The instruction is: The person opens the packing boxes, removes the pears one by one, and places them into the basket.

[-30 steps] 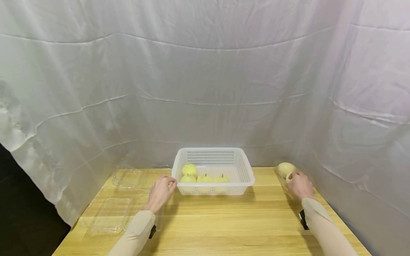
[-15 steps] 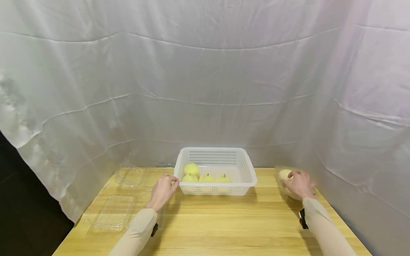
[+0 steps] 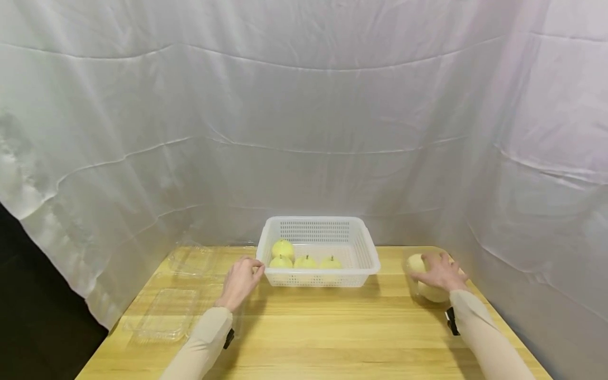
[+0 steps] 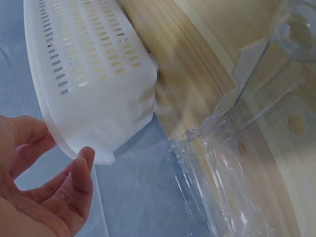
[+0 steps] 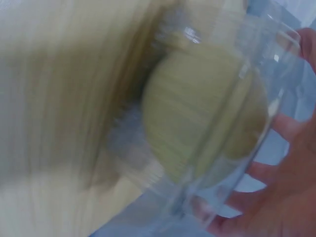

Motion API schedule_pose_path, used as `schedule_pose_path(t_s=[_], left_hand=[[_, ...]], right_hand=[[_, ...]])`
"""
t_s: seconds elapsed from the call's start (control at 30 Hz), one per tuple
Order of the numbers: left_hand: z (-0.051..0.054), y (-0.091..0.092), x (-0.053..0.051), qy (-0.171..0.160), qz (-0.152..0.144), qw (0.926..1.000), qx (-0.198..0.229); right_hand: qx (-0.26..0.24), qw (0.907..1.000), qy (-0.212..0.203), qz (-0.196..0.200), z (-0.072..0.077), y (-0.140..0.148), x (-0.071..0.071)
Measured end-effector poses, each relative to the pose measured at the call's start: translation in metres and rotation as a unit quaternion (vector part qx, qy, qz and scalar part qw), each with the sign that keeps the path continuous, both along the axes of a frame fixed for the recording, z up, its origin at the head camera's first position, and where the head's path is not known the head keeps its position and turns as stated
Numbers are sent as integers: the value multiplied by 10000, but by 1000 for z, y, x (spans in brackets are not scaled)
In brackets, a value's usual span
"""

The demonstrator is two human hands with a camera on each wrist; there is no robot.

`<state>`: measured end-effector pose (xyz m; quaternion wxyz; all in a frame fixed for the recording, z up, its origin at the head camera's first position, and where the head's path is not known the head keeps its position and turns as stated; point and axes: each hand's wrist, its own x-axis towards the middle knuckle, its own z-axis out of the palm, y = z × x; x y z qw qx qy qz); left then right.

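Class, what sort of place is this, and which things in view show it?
Probably a curtained-off booth or staged workspace: grey fabric hangs behind and beside a wooden table, which bears clear plastic containers and a white basket of yellow fruit.

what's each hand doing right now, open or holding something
Left hand: pinching the rim of the white basket.
Right hand: holding a clear container with pale fruit inside.

1 bskt, 6 vis. fruits, 2 hands.
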<state>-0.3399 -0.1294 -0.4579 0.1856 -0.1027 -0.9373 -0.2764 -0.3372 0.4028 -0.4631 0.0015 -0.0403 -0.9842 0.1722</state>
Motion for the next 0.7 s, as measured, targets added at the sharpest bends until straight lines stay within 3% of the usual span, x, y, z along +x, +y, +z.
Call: schedule_pose_path(t_s=[0.27, 0.7], left_hand=[[2, 1, 0, -112, 0, 9999, 22], [3, 1, -1, -118, 83, 9999, -20]], right_hand=[[-65, 9968, -686, 411, 19, -14, 11], [87, 9943, -694, 802, 26, -37, 17]])
